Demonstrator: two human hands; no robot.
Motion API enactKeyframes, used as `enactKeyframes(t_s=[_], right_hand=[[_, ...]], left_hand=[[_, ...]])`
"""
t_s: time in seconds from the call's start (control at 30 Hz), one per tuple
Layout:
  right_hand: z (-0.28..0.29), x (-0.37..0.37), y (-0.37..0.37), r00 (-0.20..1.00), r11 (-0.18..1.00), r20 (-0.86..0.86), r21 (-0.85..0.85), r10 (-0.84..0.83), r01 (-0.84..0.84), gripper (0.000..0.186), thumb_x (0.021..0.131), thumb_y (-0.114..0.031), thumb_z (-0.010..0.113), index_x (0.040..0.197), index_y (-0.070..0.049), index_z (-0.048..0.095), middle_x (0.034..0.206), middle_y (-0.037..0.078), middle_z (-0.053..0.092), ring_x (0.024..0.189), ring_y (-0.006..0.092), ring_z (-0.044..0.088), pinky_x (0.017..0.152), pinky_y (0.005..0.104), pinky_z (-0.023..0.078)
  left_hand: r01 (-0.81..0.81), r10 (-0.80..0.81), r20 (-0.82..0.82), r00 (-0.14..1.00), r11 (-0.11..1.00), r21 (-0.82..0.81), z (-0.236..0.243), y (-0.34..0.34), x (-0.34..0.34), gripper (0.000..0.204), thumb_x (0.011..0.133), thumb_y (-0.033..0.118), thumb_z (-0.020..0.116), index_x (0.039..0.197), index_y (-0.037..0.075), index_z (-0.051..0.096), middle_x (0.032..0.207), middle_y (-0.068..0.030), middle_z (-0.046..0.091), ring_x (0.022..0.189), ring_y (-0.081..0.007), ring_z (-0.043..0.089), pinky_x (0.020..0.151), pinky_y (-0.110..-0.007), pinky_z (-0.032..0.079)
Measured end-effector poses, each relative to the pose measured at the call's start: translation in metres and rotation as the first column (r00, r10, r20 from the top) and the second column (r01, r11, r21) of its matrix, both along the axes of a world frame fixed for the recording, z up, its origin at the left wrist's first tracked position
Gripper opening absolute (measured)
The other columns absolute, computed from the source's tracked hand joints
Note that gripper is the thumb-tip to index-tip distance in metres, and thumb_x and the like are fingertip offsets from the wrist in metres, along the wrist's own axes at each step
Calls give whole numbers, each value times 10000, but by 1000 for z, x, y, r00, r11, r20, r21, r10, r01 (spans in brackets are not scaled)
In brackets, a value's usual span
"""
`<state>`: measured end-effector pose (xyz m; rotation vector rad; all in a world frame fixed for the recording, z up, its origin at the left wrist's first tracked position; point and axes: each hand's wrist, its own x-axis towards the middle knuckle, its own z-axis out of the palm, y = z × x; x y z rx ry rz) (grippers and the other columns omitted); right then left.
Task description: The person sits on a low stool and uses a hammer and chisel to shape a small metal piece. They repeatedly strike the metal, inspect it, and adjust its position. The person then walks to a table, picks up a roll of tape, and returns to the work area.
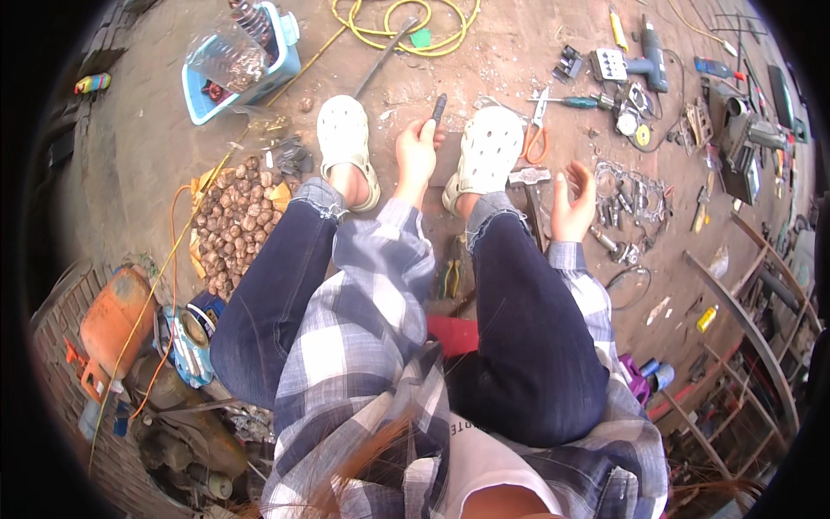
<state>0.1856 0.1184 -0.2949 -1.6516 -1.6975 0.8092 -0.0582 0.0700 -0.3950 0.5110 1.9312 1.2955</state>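
Between my two pale clogs, my left hand [416, 156] is closed around a short dark rod-like piece [440, 106]. Its upper end sticks out past my fingers; the rest is hidden in the grip. My right hand [574, 204] hovers beyond my right knee with its fingers loosely curled and apart, holding nothing. Close beside it, a hammer [529, 176] lies near the right clog [490, 149]. Orange-handled scissors [536, 144] rest just above the hammer. Pliers with yellow-and-black handles [450, 278] lie on the ground between my legs.
Walnuts [239, 227] are heaped at left, below a blue basin [286, 66]. A yellow hose [406, 48] coils at the top. A heat gun [653, 65], screwdriver [577, 102] and metal parts [635, 195] spread rightward. A metal frame [761, 329] stands at far right; an orange jerrycan [118, 316] sits left.
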Motion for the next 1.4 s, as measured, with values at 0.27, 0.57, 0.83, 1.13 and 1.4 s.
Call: enactKeyframes(t_s=[0.27, 0.57, 0.83, 1.13, 1.4], right_hand=[[178, -78, 32, 785, 861, -398, 27, 475, -507, 350, 840, -50, 627, 1180, -22, 553, 1028, 72, 621, 870, 113, 584, 785, 254, 481], [326, -94, -16, 567, 564, -69, 263, 821, -783, 283, 807, -9, 649, 1088, -5, 614, 934, 62, 636, 806, 121, 602, 756, 262, 488], [348, -90, -55, 653, 685, -209, 232, 728, -691, 201, 836, -98, 672, 1006, -3, 625, 819, 47, 652, 743, 100, 615, 694, 240, 496], [316, -104, -57, 525, 686, -606, 49, 598, -726, 217, 914, -136, 581, 1069, 13, 552, 797, 70, 647, 687, 77, 587, 617, 202, 470], [309, -109, -53, 548, 688, -662, -66, 511, -722, 213, 938, -212, 557, 967, 0, 559, 744, 71, 644, 604, 71, 556, 565, 200, 450]], left_hand=[[-24, -291, 626, 723, 896, 444, 209, -20, 3, 330, 969, 245, 495, 1087, -46, 596, 791, -26, 599, 653, -98, 541, 632, -220, 469], [369, -564, 233, 792, 748, 552, 365, -81, -27, 313, 958, 234, 520, 1102, -32, 599, 808, -27, 620, 712, -81, 550, 652, -212, 448], [354, -488, -20, 873, 605, 713, 391, -107, -19, 274, 921, 85, 551, 1164, -38, 572, 941, -81, 642, 764, -100, 577, 677, -226, 465], [265, -431, 43, 901, 627, 733, 377, -105, -15, 254, 910, 73, 576, 1137, -40, 594, 952, -82, 648, 768, -101, 601, 649, -211, 479], [321, -331, -103, 938, 717, 618, 370, -110, -14, 241, 847, 39, 639, 1079, -28, 629, 901, -76, 655, 742, -98, 620, 638, -222, 496]])
